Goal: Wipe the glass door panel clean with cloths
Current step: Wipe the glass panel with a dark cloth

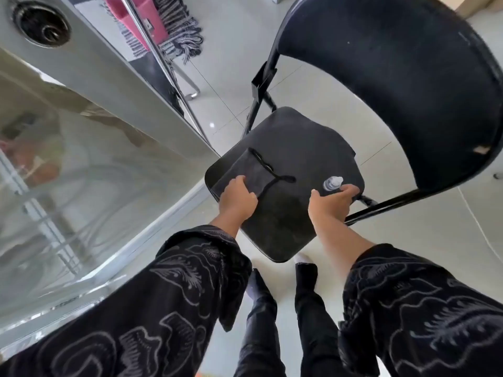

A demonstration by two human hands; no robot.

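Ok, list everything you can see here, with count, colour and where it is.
folding chair: one, black, centre, on the floor
cloth: one, dark grey, left side of the chair seat
bottle: one, clear with a pale cap, right side of the seat
glass door panel: one, clear, metal-framed, along the left
container: one, pink, top, seen beyond the glass
fringed textile: one, black-and-white striped, top, beside the container
left hand: one, grips the cloth
right hand: one, holds the bottle
sleeves: two, black with grey pattern, bottom
legs: two, in black, bottom centre
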